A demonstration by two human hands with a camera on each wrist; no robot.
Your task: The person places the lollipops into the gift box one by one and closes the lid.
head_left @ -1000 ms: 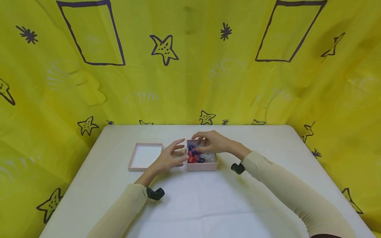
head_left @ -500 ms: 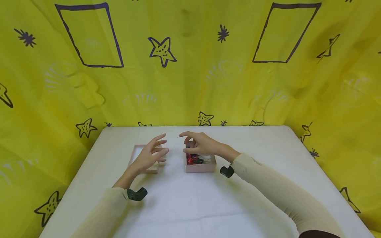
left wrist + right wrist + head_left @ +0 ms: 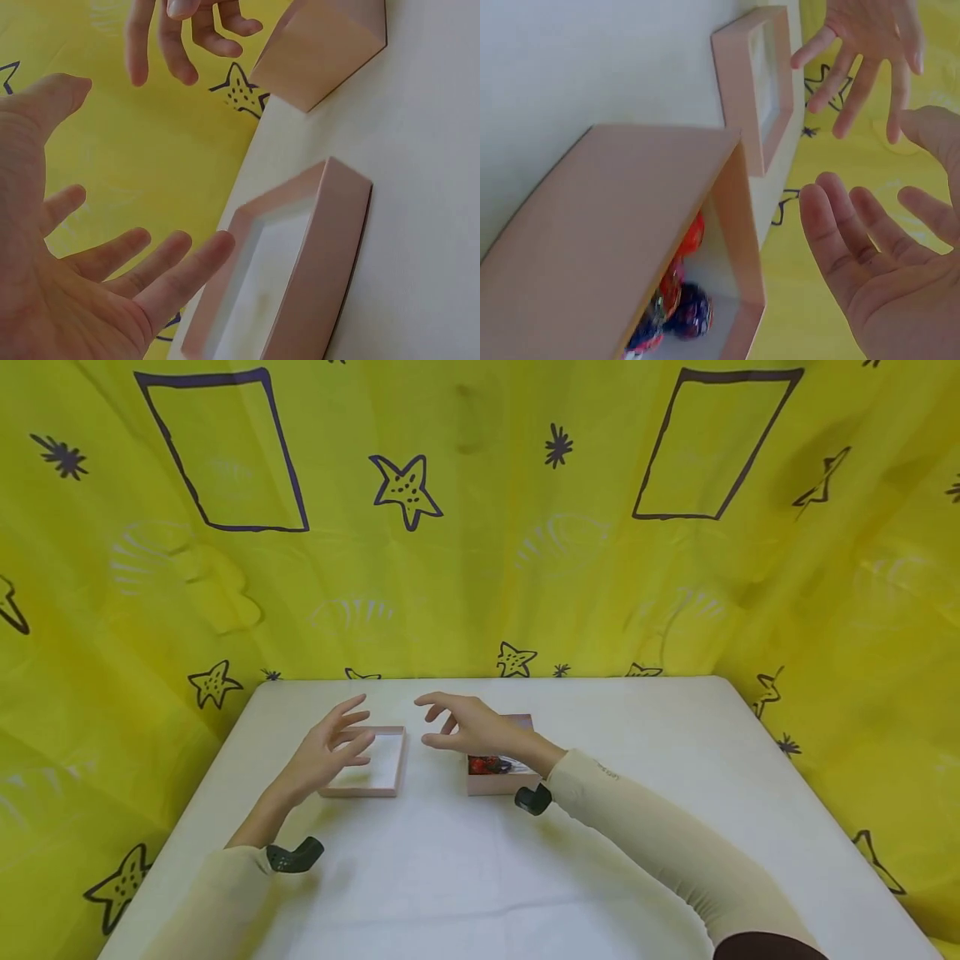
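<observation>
A shallow pink lid (image 3: 378, 768) lies upside down on the white table, left of an open pink box (image 3: 501, 783) holding red and blue wrapped sweets (image 3: 489, 766). My left hand (image 3: 330, 747) hovers over the lid's left side, fingers spread, holding nothing. My right hand (image 3: 459, 728) hangs with relaxed fingers above the gap between lid and box, also empty. The left wrist view shows the left palm (image 3: 75, 277) beside the lid (image 3: 307, 262), with the box (image 3: 322, 52) beyond. In the right wrist view the sweets (image 3: 682, 304) lie inside the box (image 3: 622, 225), near the open right hand (image 3: 885, 262).
The white table (image 3: 600, 860) is backed on three sides by a yellow cloth (image 3: 480, 568) with drawn stars and rectangles. Black wrist cameras (image 3: 295, 856) sit on both cream sleeves (image 3: 675, 852).
Both hands have moved left, away from the box. The right hand has come out of the box and the left hand now hovers over the lid. Box and lid lie still.
</observation>
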